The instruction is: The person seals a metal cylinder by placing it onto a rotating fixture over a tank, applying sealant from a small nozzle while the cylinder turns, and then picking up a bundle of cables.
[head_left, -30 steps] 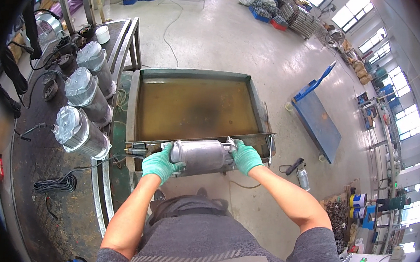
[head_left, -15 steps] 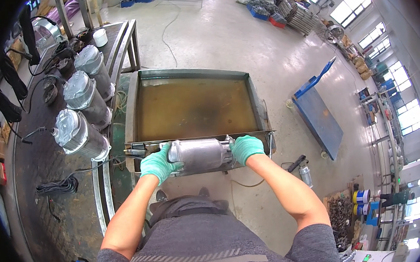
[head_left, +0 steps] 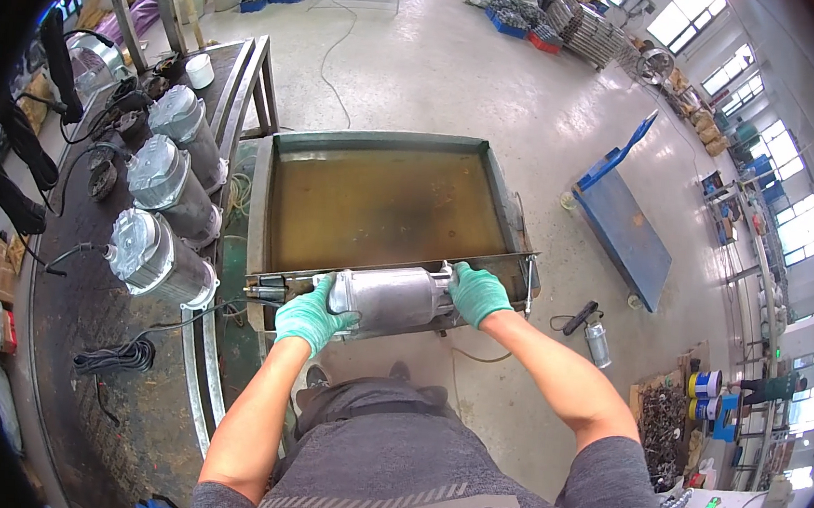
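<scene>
Both my hands wear green gloves and grip a silvery metal cylinder housing [head_left: 388, 299], which lies sideways at the near edge of a liquid-filled tank [head_left: 383, 199]. My left hand [head_left: 312, 317] closes round its left end, the thumb on top. Round the narrower, ribbed right end my right hand [head_left: 479, 294] is wrapped. A black cable [head_left: 218, 307] runs from the left toward the housing's left end; where it ends is hidden. Three similar silver motor housings [head_left: 160, 257] stand in a row on the dark workbench to my left.
A coiled black cable [head_left: 117, 356] and a white cup [head_left: 199, 71] are on the workbench. Right of the tank stands a blue platform trolley [head_left: 622, 234]. A small metal bottle [head_left: 598, 343] with a black handle lies on the floor nearer me. Boxes of parts sit at the far wall.
The view has shifted slightly. The housing stays in both hands at the tank's near edge, with hardly any movement.
</scene>
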Action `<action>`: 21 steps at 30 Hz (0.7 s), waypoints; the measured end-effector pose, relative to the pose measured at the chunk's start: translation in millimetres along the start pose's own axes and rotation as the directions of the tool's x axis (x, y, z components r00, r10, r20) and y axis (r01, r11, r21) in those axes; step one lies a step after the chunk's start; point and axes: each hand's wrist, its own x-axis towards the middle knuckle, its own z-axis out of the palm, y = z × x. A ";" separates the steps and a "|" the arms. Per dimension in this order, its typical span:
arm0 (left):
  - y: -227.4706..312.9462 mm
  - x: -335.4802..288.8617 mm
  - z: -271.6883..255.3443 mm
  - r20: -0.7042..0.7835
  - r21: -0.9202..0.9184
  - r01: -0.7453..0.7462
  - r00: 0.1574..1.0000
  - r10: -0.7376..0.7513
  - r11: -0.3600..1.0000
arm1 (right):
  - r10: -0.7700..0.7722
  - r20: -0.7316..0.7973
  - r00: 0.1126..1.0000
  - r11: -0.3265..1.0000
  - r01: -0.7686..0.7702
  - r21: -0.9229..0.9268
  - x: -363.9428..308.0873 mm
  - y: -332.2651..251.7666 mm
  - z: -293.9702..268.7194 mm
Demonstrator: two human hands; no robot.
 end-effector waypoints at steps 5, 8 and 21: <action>-1.5 -0.5 -3.3 0.023 -0.016 0.030 0.999 -0.030 0.999 | -0.370 0.114 0.922 0.921 0.381 -0.084 -3.7 7.4 -31.1; 10.9 -5.5 -12.7 0.077 -0.018 0.061 0.995 -0.059 0.998 | -0.689 0.143 0.711 0.646 0.691 -0.324 -6.2 21.0 -47.5; 2.3 -5.6 -5.3 0.023 -0.018 0.040 0.999 -0.040 0.999 | -0.278 -0.082 0.957 0.958 0.282 0.048 -19.3 4.1 -1.3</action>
